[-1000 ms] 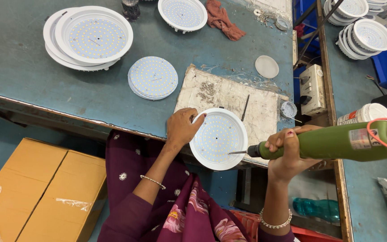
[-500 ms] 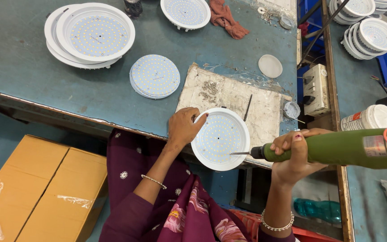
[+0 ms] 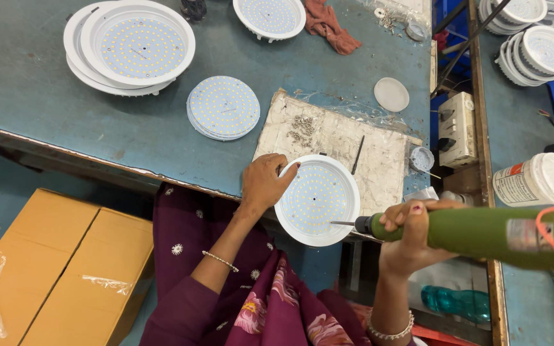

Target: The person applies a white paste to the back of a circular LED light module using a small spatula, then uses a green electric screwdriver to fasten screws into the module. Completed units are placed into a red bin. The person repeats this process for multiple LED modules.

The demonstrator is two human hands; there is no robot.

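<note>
A round white lamp housing (image 3: 317, 199) with a dotted light board inside lies on a worn white work board (image 3: 341, 138) at the table's near edge. My left hand (image 3: 265, 182) grips the housing's left rim. My right hand (image 3: 411, 234) is wrapped around a green electric screwdriver (image 3: 482, 234), held sideways. Its bit tip touches the housing's lower right rim. A small heap of screws (image 3: 301, 126) lies on the work board above the housing.
A stack of round light boards (image 3: 223, 107) and stacked white housings (image 3: 129, 48) sit on the blue-green table (image 3: 33, 109). More housings (image 3: 533, 45), a white tub (image 3: 537, 179), a switch box (image 3: 456, 128) stand at right. A cardboard box (image 3: 59, 269) is below left.
The screwdriver has shifted slightly lower and its bit stays at the housing's rim. My left hand keeps its hold on the rim.
</note>
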